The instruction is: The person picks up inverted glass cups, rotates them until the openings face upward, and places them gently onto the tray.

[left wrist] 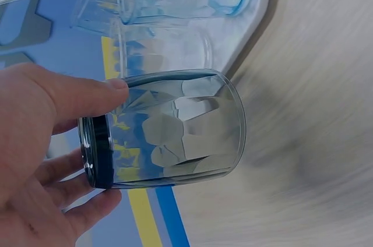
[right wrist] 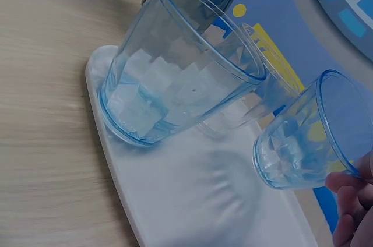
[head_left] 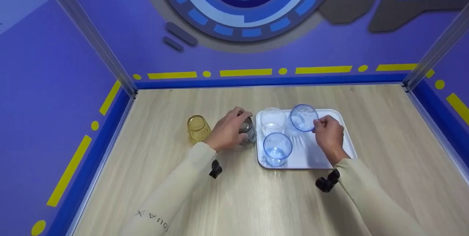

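My left hand (head_left: 228,130) grips a smoky grey glass (head_left: 249,134) by its rim, just left of the white tray. In the left wrist view the thumb lies on one side of this grey glass (left wrist: 180,130) and the fingers on the other. My right hand (head_left: 330,135) pinches the rim of a light blue glass (head_left: 304,118) between thumb and fingers, over the tray's back part. The right wrist view has that blue glass (right wrist: 291,148) slightly tilted, close over the tray. A clear glass (head_left: 273,118) and a second blue glass (head_left: 277,149) stand upright on the tray's left side.
The white tray (head_left: 311,157) lies on a wood-grain table (head_left: 234,192). An amber glass (head_left: 198,129) stands left of my left hand. Purple-blue printed panels (head_left: 256,58) wall the table at the back and both sides.
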`<act>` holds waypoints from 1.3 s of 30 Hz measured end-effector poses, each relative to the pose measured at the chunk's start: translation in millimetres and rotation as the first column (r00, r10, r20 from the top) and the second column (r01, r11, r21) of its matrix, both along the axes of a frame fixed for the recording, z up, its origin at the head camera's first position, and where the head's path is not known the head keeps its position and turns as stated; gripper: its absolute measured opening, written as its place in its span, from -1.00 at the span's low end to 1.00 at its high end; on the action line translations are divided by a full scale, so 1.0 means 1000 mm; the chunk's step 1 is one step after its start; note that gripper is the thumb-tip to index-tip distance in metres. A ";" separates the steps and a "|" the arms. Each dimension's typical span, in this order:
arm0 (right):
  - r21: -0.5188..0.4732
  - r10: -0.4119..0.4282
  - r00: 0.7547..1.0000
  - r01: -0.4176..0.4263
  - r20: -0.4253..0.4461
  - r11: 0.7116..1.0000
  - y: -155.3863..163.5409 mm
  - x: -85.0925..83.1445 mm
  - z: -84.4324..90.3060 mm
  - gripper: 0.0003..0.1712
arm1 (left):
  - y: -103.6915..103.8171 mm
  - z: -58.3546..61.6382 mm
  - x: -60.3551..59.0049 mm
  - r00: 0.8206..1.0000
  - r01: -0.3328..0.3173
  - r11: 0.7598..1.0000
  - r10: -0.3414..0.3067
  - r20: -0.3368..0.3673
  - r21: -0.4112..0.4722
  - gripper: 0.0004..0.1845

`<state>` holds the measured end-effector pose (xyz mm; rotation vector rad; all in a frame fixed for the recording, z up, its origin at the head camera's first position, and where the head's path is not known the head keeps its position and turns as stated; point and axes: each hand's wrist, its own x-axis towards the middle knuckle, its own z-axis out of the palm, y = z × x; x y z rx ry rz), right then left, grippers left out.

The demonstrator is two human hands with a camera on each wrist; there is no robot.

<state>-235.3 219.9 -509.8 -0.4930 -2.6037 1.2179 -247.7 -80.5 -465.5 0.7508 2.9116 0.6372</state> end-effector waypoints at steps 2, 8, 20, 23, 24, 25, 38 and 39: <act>0.003 0.005 1.000 -0.005 -0.002 1.000 0.000 0.000 0.000 -0.80 | 0.000 0.003 0.001 1.000 0.000 1.000 0.000 -0.011 0.004 -0.35; 0.003 0.009 1.000 -0.009 0.012 1.000 -0.002 -0.001 0.000 -0.79 | -0.001 0.010 0.005 1.000 -0.007 1.000 0.007 -0.025 0.013 -0.35; 0.022 0.006 0.999 -0.007 0.046 1.000 -0.001 -0.002 -0.001 -0.74 | -0.001 0.018 0.008 0.998 0.000 0.999 0.002 -0.056 0.042 -0.37; 0.027 0.013 0.999 -0.014 0.042 1.000 -0.001 -0.003 -0.002 -0.74 | -0.001 0.019 0.009 0.998 0.002 0.999 0.000 -0.055 0.040 -0.38; 0.027 0.015 0.999 -0.016 0.039 1.000 -0.001 -0.003 -0.003 -0.74 | -0.001 0.020 0.010 0.998 0.003 0.999 -0.001 -0.055 0.039 -0.38; 0.028 0.018 0.999 -0.019 0.037 0.999 -0.001 -0.003 -0.003 -0.74 | 0.000 0.020 0.010 0.998 0.004 0.999 -0.002 -0.056 0.037 -0.39; 0.037 0.025 1.000 -0.025 0.006 0.999 0.002 -0.006 -0.007 -0.75 | 0.001 0.020 0.012 0.996 0.026 0.999 -0.022 -0.081 0.047 -0.42; 0.033 0.027 1.000 -0.027 0.006 0.999 0.002 -0.006 -0.007 -0.75 | 0.001 0.020 0.012 0.996 0.026 0.999 -0.022 -0.082 0.048 -0.42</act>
